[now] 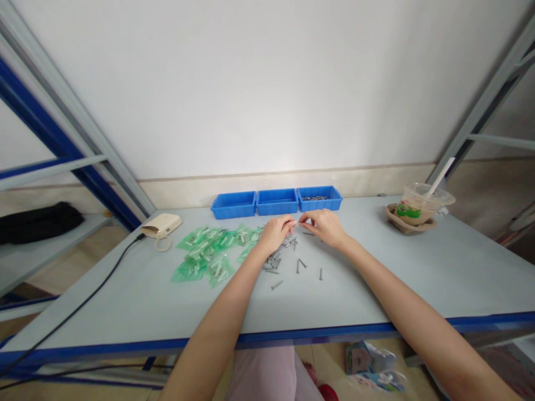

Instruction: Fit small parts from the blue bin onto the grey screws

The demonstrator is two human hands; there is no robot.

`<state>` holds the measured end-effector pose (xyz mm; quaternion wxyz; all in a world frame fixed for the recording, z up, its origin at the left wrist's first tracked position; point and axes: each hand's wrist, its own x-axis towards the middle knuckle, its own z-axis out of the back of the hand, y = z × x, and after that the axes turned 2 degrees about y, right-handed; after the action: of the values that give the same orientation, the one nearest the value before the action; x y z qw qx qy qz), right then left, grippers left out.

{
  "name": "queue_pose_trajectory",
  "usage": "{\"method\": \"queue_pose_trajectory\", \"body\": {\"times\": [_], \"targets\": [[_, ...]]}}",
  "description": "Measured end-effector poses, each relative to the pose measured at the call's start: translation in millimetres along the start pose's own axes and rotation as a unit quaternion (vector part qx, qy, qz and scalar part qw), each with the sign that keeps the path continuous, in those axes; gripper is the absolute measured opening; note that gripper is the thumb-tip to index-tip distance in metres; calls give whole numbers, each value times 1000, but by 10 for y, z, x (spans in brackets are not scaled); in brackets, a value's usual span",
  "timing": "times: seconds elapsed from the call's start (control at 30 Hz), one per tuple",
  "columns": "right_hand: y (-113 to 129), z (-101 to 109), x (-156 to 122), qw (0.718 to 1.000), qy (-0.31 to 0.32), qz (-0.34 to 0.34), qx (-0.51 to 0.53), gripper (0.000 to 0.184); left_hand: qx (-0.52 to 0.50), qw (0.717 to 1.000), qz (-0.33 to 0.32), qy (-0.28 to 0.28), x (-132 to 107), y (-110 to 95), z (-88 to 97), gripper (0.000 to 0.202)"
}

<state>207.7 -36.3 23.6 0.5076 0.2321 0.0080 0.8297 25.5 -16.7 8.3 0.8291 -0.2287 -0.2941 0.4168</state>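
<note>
My left hand (275, 233) and my right hand (325, 225) meet fingertip to fingertip over the middle of the grey table (376, 278). Both are closed in a pinch on something small that I cannot make out. Just below them lie several loose grey screws (288, 262), scattered toward the table's front. To the left of my left hand spreads a pile of small green plastic bags (211, 250) with pale parts inside.
Three blue bins (276, 201) stand in a row by the wall; the right one holds dark parts. A beige device (161, 225) with a black cable lies at the left. A drink cup with a straw (420, 209) stands at the right. Metal shelf posts flank the table.
</note>
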Motion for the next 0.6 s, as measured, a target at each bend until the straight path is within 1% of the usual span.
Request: {"method": "queue_pose_trajectory", "body": {"times": [0.1,0.23,0.3,0.5,0.6], "targets": [[9,2,-5,999,1,31,-36,20,-4,1000,-5,1,8,14,-10,29],[-11,10,-1,1000,3,6,-22,25,-6,1000,-10,-18,24,24,3,21],[-10,16,-2,1000,4,-6,-14,26,-4,1000,-9,-17,27,24,13,19],[13,-8,-2,1000,-10,10,7,19,-2,1000,-8,-16,8,12,4,28],[0,-16,3,1000,-20,4,16,21,2,1000,-5,-18,0,12,-5,24]]}}
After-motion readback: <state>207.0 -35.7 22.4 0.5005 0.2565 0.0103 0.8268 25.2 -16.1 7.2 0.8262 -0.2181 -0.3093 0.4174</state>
